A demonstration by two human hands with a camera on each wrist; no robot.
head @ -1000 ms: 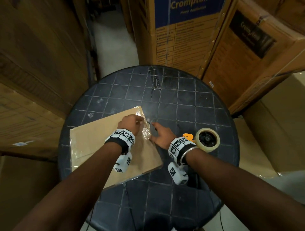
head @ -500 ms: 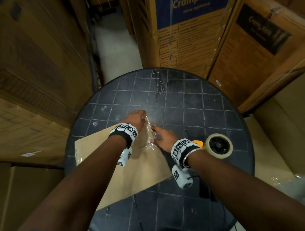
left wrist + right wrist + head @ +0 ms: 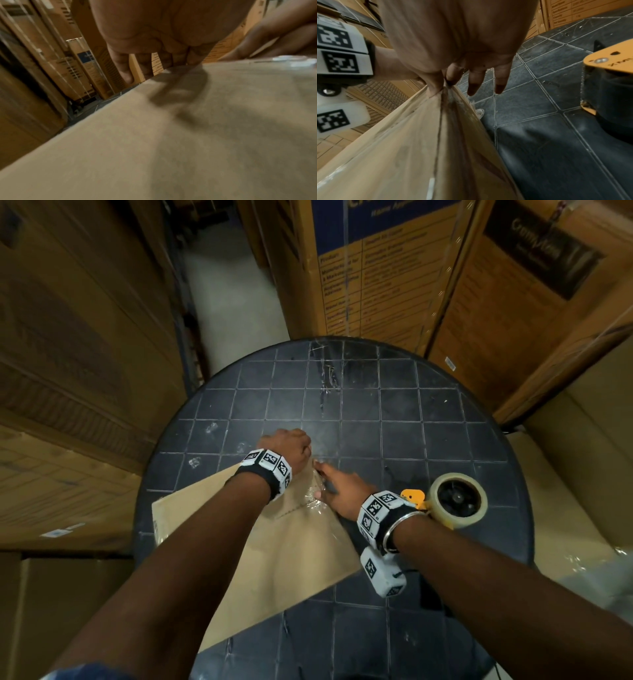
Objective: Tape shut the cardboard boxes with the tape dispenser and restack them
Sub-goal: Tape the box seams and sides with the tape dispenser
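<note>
A flat cardboard box (image 3: pixel 281 559) lies on the round dark tiled table (image 3: pixel 376 405), with crinkled clear tape at its far right corner. My left hand (image 3: pixel 291 445) sits on that far corner, and its fingers (image 3: pixel 125 69) curl down over the box's (image 3: pixel 188 135) far edge. My right hand (image 3: pixel 337 487) is at the right edge just beside it. Its thumb and forefinger (image 3: pixel 445 82) pinch the taped corner of the box (image 3: pixel 419 148) while the other fingers point out straight. The tape dispenser (image 3: pixel 457 499), orange with a roll of clear tape, stands on the table right of my right wrist, held by neither hand.
Tall printed cartons (image 3: pixel 394 268) stand close behind the table and more brown cartons (image 3: pixel 68 371) stand to the left. A narrow strip of floor (image 3: pixel 226 302) runs between them. A low carton (image 3: pixel 582 474) sits on the right. Bare tiles (image 3: pixel 539 148) lie between box and dispenser (image 3: pixel 611 86).
My right hand has moved off the tiles onto the box's right edge and now pinches the taped corner. My left hand stays on the far corner. The view has shifted slightly.
</note>
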